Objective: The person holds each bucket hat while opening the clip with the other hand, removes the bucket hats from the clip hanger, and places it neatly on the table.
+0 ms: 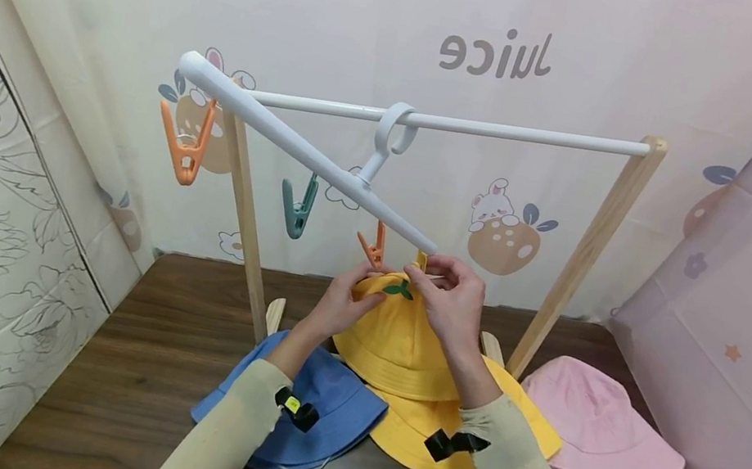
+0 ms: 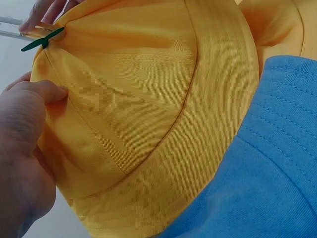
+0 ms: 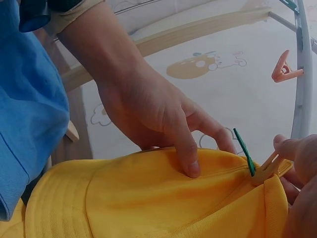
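A yellow bucket hat point(image 1: 402, 347) with a green sprout point(image 1: 400, 289) on its crown hangs under the low right end of a tilted white hanger point(image 1: 287, 140). My left hand point(image 1: 340, 301) grips the side of the crown, its thumb lying on the front of the cloth. At the top of the hat my right hand point(image 1: 455, 304) pinches a yellow clothespin point(image 3: 270, 171), which sits on the crown cloth beside the sprout. Part of this clothespin is hidden behind the right fingers. In the left wrist view the hat's brim spreads below the left hand.
A white rod point(image 1: 527, 135) on a wooden stand carries the hanger. Along it hang an orange clothespin point(image 1: 187, 153), a green one point(image 1: 297, 209) and another orange one point(image 1: 374, 247). On the table point(image 1: 118, 391) lie a blue hat point(image 1: 322, 425), another yellow hat point(image 1: 417, 436) and a pink hat point(image 1: 600, 430).
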`<state>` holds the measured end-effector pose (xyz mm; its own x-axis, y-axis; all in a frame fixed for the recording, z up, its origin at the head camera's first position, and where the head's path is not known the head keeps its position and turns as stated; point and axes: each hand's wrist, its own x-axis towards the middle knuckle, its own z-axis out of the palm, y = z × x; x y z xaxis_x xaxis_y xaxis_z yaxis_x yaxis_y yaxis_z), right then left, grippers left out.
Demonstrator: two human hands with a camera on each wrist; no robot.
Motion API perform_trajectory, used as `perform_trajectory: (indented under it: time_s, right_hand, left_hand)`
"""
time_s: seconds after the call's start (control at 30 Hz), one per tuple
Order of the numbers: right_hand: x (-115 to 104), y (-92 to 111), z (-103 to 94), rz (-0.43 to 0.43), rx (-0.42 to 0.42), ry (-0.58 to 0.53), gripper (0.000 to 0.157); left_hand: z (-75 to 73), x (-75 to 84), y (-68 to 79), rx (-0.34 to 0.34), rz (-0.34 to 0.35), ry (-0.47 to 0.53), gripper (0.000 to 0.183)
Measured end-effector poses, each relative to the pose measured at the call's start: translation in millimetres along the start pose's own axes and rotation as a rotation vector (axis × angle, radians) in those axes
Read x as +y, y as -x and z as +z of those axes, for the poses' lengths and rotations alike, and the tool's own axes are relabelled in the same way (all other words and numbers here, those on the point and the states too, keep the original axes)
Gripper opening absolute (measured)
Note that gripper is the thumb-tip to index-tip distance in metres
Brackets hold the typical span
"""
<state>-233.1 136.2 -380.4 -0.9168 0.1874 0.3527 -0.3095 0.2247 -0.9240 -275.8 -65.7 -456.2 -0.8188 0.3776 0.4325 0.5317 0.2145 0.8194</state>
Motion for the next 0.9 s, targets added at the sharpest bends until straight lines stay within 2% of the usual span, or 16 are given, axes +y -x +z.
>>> perform_trajectory:
  time_s: [0.2, 0.7, 0.9]
  right_hand:
    - [0.0, 1.5, 0.0, -0.005, 0.002, 0.018, 0.031]
    - [1.0, 1.1, 0.8, -0.014, 0.021, 0.032, 0.031]
    - [2.5, 1.2, 1.9, -0.012, 0.033, 0.027, 0.031]
  left_hand:
    - [0.9, -0.7, 0.6, -0.001, -0.011, 0.045, 0.041]
    - [1.8, -1.9, 0.3, 0.028, 0.024, 0.057, 0.038]
    - [2.2, -2.1, 0.6, 0.029, 0.007, 0.069, 0.038]
